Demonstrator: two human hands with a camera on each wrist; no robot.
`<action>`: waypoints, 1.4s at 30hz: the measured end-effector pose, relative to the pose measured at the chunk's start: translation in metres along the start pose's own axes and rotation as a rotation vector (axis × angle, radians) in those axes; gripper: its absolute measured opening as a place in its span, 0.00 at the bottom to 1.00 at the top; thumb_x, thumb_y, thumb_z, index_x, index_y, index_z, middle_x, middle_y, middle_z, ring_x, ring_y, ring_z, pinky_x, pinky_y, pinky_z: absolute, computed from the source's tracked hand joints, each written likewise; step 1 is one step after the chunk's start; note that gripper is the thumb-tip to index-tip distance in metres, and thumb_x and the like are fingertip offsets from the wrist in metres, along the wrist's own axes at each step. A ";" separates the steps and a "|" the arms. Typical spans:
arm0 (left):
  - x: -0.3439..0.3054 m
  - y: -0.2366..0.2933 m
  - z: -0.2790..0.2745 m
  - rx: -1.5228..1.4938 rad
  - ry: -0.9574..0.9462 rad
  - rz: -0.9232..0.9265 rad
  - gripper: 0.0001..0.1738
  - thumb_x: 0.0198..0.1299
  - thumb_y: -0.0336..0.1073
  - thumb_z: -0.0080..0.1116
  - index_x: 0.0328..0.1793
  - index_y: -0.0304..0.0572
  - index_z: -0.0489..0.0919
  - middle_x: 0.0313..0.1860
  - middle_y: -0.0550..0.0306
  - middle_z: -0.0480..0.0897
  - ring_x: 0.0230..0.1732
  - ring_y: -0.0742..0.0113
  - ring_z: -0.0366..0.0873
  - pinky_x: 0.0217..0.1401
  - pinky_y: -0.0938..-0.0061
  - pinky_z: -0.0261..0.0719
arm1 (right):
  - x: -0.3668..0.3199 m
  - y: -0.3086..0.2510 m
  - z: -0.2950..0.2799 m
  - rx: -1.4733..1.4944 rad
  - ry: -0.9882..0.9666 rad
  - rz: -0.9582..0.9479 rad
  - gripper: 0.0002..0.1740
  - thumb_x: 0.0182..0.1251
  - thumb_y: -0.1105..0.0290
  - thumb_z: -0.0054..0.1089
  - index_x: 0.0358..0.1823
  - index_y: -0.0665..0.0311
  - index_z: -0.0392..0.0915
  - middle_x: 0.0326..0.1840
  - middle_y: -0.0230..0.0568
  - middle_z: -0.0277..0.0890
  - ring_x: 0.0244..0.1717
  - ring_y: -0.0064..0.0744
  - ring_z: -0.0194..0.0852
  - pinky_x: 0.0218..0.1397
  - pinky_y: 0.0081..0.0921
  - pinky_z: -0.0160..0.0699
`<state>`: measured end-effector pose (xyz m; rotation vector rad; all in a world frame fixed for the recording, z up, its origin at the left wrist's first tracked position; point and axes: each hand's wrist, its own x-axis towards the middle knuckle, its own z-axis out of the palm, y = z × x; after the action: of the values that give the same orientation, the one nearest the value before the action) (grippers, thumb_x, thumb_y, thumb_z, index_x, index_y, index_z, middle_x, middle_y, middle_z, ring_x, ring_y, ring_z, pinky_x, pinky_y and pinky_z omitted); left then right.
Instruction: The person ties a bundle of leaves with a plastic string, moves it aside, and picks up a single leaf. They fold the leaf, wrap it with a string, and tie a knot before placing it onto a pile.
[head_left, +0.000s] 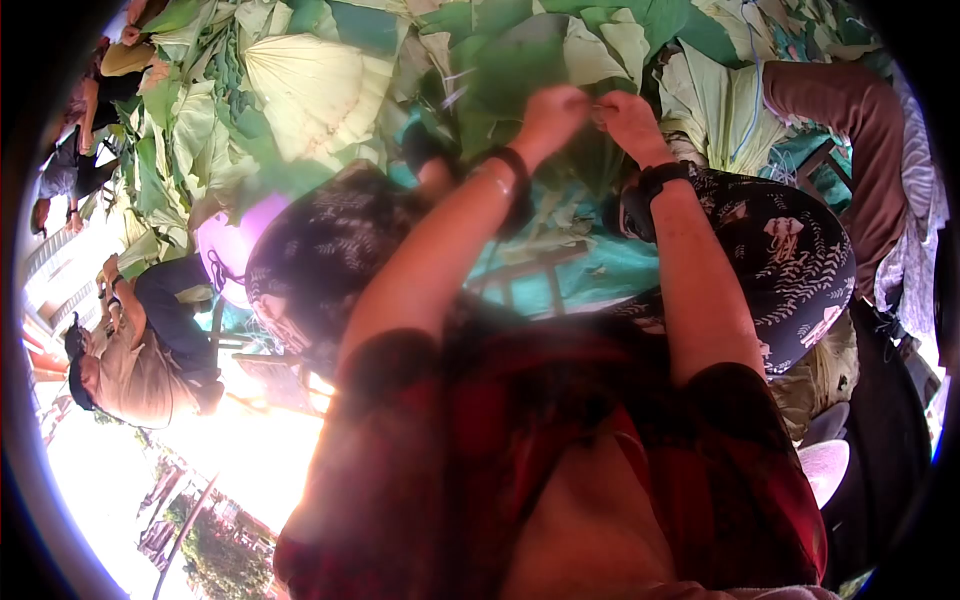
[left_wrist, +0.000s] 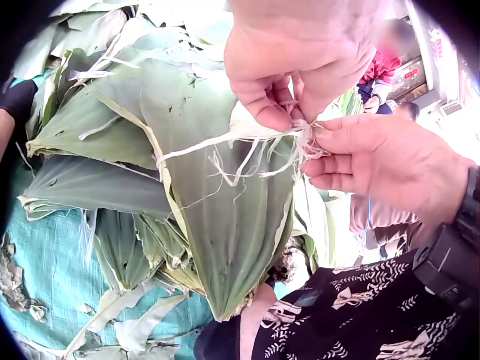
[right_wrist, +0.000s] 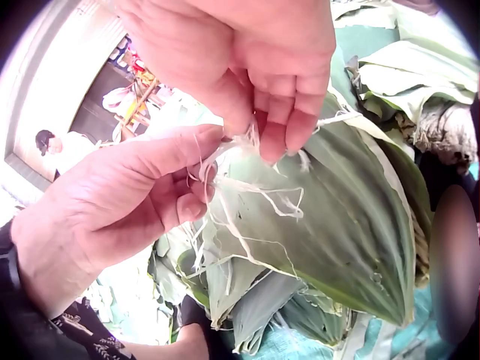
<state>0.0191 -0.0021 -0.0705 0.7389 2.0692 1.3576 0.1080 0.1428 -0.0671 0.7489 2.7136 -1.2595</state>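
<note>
In the head view my left hand (head_left: 553, 112) and right hand (head_left: 630, 122) meet over the stacked leaves, fingertips close together. In the left wrist view, the left hand (left_wrist: 300, 56) pinches a tangle of frayed white string (left_wrist: 304, 135), while the right hand (left_wrist: 397, 157) grips it from the other side. Loose strands hang below the fingers, and one length stretches off across the leaf. Just beneath lies a large folded green leaf (left_wrist: 225, 217), its pointed end toward my lap. The right wrist view shows the string (right_wrist: 240, 150) bunched between the thumbs and fingers of both hands.
More folded leaf bundles (left_wrist: 97, 184) lie around on a teal tarp (left_wrist: 45, 255). A broad pale leaf (head_left: 315, 95) tops the pile at left. My patterned trouser legs (head_left: 790, 260) flank the work. Another person (head_left: 150, 350) sits at left; a brown-trousered leg (head_left: 850, 120) is close by at right.
</note>
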 end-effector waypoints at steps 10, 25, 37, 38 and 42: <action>0.001 0.008 -0.010 -0.291 -0.142 -0.332 0.12 0.65 0.36 0.59 0.45 0.34 0.81 0.27 0.60 0.79 0.25 0.74 0.74 0.27 0.78 0.71 | -0.001 0.003 0.007 -0.094 0.258 -0.218 0.09 0.59 0.63 0.59 0.34 0.58 0.83 0.40 0.47 0.82 0.38 0.52 0.82 0.44 0.42 0.82; 0.001 0.009 -0.015 -0.247 -0.175 -0.308 0.13 0.66 0.37 0.57 0.47 0.32 0.81 0.31 0.57 0.83 0.28 0.71 0.78 0.32 0.76 0.77 | -0.009 -0.008 0.006 0.086 0.208 -0.029 0.13 0.58 0.59 0.60 0.33 0.59 0.86 0.39 0.47 0.83 0.41 0.51 0.82 0.47 0.41 0.80; 0.002 -0.007 0.000 0.211 0.051 -0.060 0.12 0.61 0.36 0.52 0.37 0.37 0.82 0.37 0.37 0.83 0.42 0.37 0.80 0.46 0.51 0.77 | -0.012 0.008 0.014 -0.130 0.268 0.121 0.14 0.55 0.61 0.68 0.35 0.65 0.85 0.33 0.45 0.85 0.36 0.40 0.85 0.44 0.32 0.81; 0.001 -0.009 -0.001 0.228 0.065 -0.053 0.12 0.61 0.36 0.52 0.36 0.37 0.82 0.37 0.36 0.83 0.42 0.37 0.80 0.46 0.51 0.76 | -0.012 0.009 0.014 -0.093 0.261 0.126 0.14 0.56 0.59 0.66 0.33 0.64 0.85 0.33 0.48 0.84 0.37 0.45 0.84 0.45 0.36 0.81; 0.000 -0.016 -0.004 0.252 0.069 -0.057 0.11 0.61 0.36 0.51 0.36 0.37 0.82 0.37 0.36 0.82 0.42 0.37 0.80 0.46 0.50 0.76 | -0.016 0.012 0.012 0.017 0.259 0.132 0.16 0.57 0.56 0.63 0.31 0.62 0.86 0.35 0.54 0.83 0.40 0.57 0.82 0.46 0.44 0.81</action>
<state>0.0139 -0.0098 -0.0841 0.7381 2.3258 1.1181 0.1255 0.1343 -0.0792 1.1473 2.7928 -1.2351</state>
